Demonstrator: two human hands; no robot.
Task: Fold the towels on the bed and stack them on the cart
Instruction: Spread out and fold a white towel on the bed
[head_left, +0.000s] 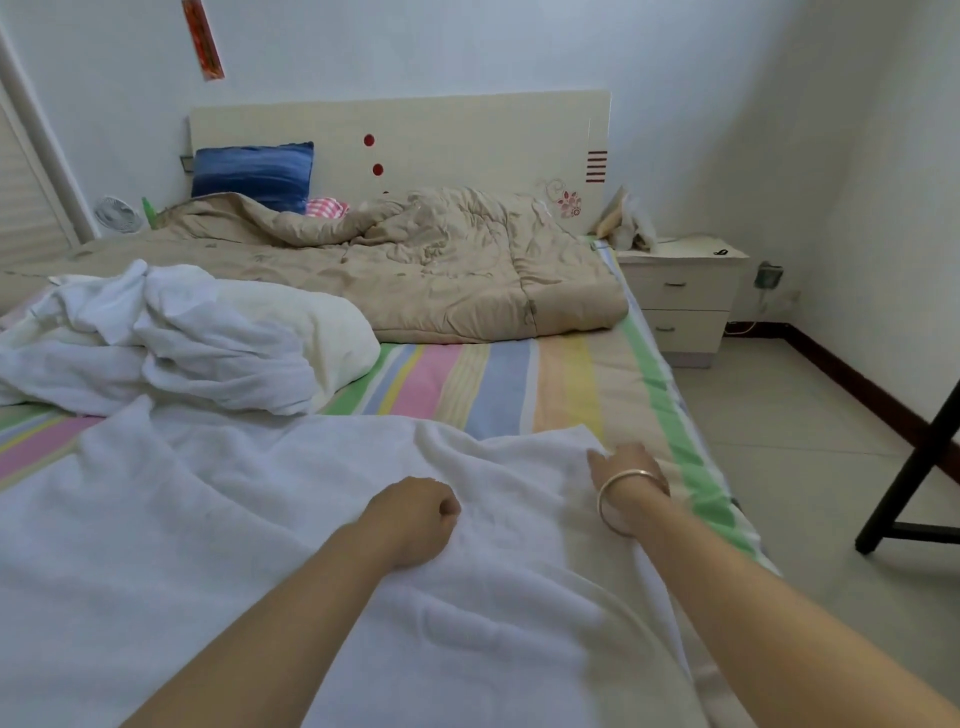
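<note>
White terry cloth lies under both hands: a large towel (260, 519) is spread across the near end of the bed, filling the lower left and centre of the frame. The left hand (415, 514) sits on it near the middle, forearm reaching in from the bottom edge, wrist bent a little, fingers clenched into a fist with the knuckles turned toward the right. The right hand (631, 467) is stretched farther out, arm nearly straight from the lower right corner, a silver bracelet (623, 499) round the wrist. It rests at the towel's far right corner, thumb lying on the cloth; the fingers are blurred and hidden behind the hand, so I cannot tell whether they grasp the corner or only press it. Ripples in the towel run between the two hands. Beyond them the striped sheet (493, 379) shows in pink, blue, yellow and green bands. At middle left a heap of unfolded white towels (182, 338) lies crumpled on the sheet, touching the spread towel's far edge. Behind that a beige quilt (441, 270) is bunched toward the headboard (467, 135), with a blue pillow (254, 174) propped upright at upper left. A pale nightstand (680, 296) stands just beside the bed at the right, and a dark frame leg (909, 467) slants across the tiled floor at the right edge.
</note>
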